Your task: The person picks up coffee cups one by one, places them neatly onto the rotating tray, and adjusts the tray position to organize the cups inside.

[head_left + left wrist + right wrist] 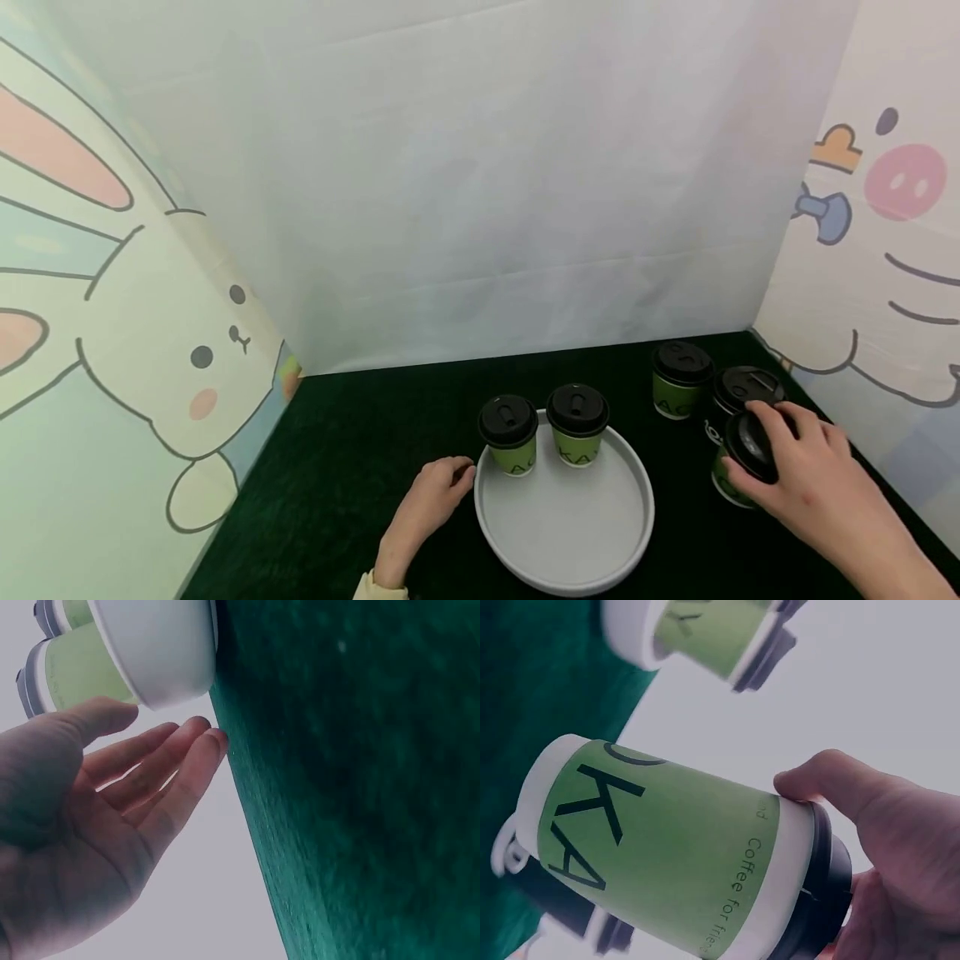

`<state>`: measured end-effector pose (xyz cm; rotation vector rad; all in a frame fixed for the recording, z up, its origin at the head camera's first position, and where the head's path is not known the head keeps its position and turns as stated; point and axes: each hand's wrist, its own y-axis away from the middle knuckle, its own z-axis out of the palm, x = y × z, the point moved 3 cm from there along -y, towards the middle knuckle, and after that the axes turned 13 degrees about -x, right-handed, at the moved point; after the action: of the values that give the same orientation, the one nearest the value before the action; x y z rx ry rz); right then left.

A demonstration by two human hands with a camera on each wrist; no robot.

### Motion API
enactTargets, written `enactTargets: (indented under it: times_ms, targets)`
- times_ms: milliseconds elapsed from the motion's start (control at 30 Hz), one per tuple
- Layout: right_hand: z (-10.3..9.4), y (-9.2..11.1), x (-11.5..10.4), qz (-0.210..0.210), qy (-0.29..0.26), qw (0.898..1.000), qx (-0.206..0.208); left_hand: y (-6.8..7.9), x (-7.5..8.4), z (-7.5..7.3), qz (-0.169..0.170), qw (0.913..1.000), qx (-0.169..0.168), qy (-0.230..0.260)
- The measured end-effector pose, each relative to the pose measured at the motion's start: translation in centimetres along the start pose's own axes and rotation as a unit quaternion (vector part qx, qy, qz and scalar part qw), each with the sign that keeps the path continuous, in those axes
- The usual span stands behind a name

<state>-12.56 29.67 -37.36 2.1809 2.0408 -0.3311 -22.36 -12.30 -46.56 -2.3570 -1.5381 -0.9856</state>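
Left hand (429,500) loose, right hand (808,471) gripping
The left fingers (180,795) bend a little, thumb (105,718) apart; the right fingers (774,427) and right thumb (832,774) curl.

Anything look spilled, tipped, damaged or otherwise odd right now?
I see no spill or damage; the green cups on the tray stand upright, lidded. The only odd one is the black cup beside the right hand, dark among green.

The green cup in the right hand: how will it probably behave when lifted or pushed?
The cup is probably fairly stiff, as it looks smooth and undented. It may tip if pushed high, since it narrows toward the base. The lid could loosen, because the right hand grips the cup there.
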Motion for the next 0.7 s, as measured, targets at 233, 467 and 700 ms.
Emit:
enactTargets:
  times_ms: [233,467,700]
  targets:
    - [-0.9,0.1,-5.1,-0.092,-0.013,0.995,0.024,-0.3,0.2,0.6,0.004,0.9999,-0.008,0.014]
    - [0.2,-0.3,-8.3,-0.15,-0.018,0.988,0.029,-0.4,0.4,0.9,-0.003,0.9998,-0.002,0.019]
    - [1.7,-0.8,-9.5,-0.184,-0.017,0.981,0.061,-0.1,0.5,1.2,-0.009,0.9999,-0.001,0.014]
